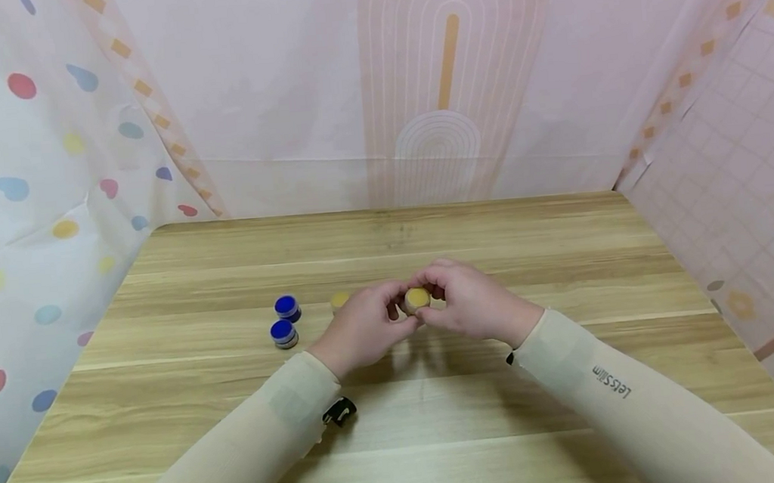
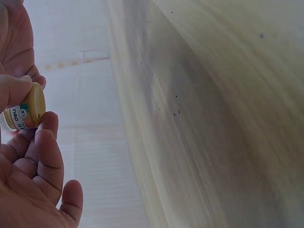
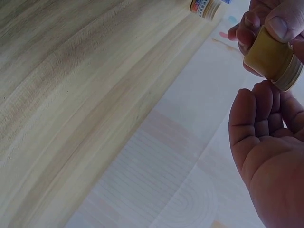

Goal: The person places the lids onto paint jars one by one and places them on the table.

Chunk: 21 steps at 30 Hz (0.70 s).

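A small yellow paint jar (image 1: pixel 417 298) is held up between both hands over the middle of the table. My left hand (image 1: pixel 366 326) pinches it from the left. From the other side, the right hand (image 1: pixel 474 303) grips it with thumb and fingers. In the left wrist view the jar (image 2: pixel 34 107) shows a printed label; the right wrist view has its plain yellow side (image 3: pixel 268 54) and ribbed rim. A second yellow jar (image 1: pixel 340 300) stands behind the left hand, partly hidden by it.
Two blue paint jars (image 1: pixel 287 307) (image 1: pixel 283 333) stand close together on the wooden table (image 1: pixel 415 421), left of the hands. Patterned cloth walls (image 1: pixel 280 91) enclose the table at the back and sides.
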Available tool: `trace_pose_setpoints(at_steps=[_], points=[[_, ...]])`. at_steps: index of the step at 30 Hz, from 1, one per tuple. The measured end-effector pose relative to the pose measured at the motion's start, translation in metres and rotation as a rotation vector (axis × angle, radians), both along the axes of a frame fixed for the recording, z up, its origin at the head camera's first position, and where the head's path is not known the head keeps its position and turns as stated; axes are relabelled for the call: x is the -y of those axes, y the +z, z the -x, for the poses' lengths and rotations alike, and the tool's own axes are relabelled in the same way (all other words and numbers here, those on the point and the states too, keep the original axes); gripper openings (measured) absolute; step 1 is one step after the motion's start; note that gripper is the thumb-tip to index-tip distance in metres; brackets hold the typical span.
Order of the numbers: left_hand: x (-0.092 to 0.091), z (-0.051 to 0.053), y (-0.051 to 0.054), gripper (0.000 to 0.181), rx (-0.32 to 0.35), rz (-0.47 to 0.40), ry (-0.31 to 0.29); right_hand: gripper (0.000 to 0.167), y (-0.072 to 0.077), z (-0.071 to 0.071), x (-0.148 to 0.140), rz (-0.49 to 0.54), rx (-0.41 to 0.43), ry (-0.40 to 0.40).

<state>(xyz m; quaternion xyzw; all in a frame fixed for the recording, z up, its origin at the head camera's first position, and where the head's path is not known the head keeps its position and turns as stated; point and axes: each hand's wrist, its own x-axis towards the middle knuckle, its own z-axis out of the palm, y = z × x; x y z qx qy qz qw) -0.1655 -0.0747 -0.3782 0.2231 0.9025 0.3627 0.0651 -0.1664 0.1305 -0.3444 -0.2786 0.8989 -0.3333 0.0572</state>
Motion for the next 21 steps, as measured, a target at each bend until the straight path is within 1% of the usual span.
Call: trace_pose_setpoints(at_steps=[4,6,7,10,13,14,18,21], points=[[-0.001,0.0,-0.001,0.019,-0.007,-0.005,0.001,0.021,0.0,0.0,0.001,-0.01,-0.013,-0.031],[-0.001,0.0,-0.002,0.021,-0.011,-0.006,-0.002,0.021,0.0,0.0,0.0,-0.019,-0.016,-0.046],[-0.001,0.0,-0.002,0.022,-0.013,-0.01,-0.004,0.024,-0.001,0.0,0.0,-0.025,-0.018,-0.048],[0.0,0.001,-0.003,0.022,-0.012,-0.014,-0.002,0.041,0.0,0.0,-0.002,-0.027,-0.023,-0.045],[0.0,0.001,-0.002,0.023,-0.006,-0.026,-0.003,0.054,0.0,0.0,-0.006,-0.014,-0.05,-0.007],[0.001,0.001,-0.002,0.022,-0.003,-0.026,-0.004,0.055,0.0,0.0,-0.007,-0.008,-0.061,0.01],[0.002,0.002,-0.002,0.024,0.005,-0.037,-0.013,0.039,0.0,0.002,-0.01,0.007,-0.099,0.091],[0.002,0.001,-0.002,0.025,0.005,-0.046,-0.017,0.034,0.0,0.002,-0.01,0.007,-0.1,0.112]])
